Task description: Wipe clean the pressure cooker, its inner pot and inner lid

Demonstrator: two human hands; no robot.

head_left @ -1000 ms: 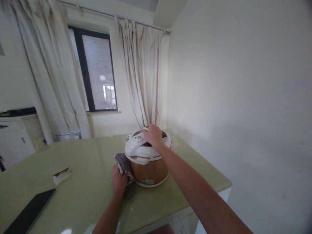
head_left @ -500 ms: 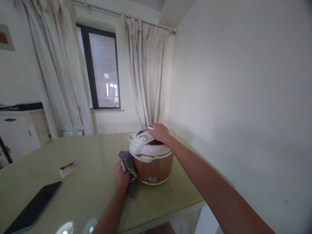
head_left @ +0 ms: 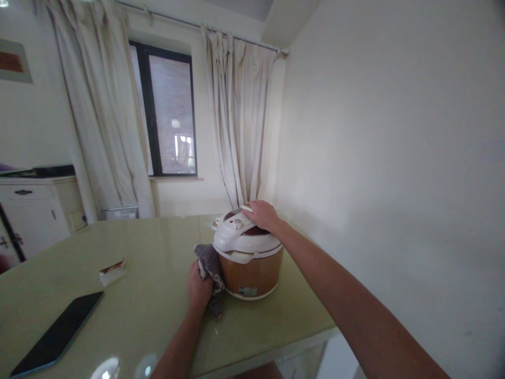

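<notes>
A rice cooker (head_left: 249, 271) with a white lid and a brown body stands upright on the table, its lid down. My right hand (head_left: 263, 215) is closed over the handle on top of the lid. Bunched in my left hand (head_left: 199, 284) is a grey cloth (head_left: 211, 263), which lies against the cooker's left side. Part of the cloth hangs down to the tabletop. The fingertips of my left hand are hidden behind the cloth.
On the green table (head_left: 158, 247) a dark tablet-like slab (head_left: 57, 334) lies at the left, with a small white packet (head_left: 112, 272) beyond it. A wall (head_left: 374, 158) rises close on the right. Behind are curtains (head_left: 240, 116) and a white cabinet (head_left: 35, 205).
The whole view has shifted slightly, so everything appears a little further right. Both hands keep the same places on the cloth and the lid handle.
</notes>
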